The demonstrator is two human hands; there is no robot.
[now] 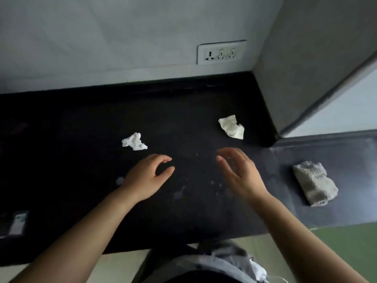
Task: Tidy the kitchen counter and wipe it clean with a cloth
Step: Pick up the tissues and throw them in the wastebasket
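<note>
A black kitchen counter fills the middle of the head view. Two crumpled white tissues lie on it: one left of centre, another near the wall corner at the right. A folded grey-white cloth rests on the counter's right part. My left hand hovers over the counter just below the left tissue, fingers curled apart, holding nothing. My right hand hovers beside it, open and empty, left of the cloth. Small crumbs speckle the surface between my hands.
A white socket plate sits on the back wall. A grey wall corner juts onto the counter at the right. A pale flat object lies at the counter's left front. The counter's front edge runs just above my body.
</note>
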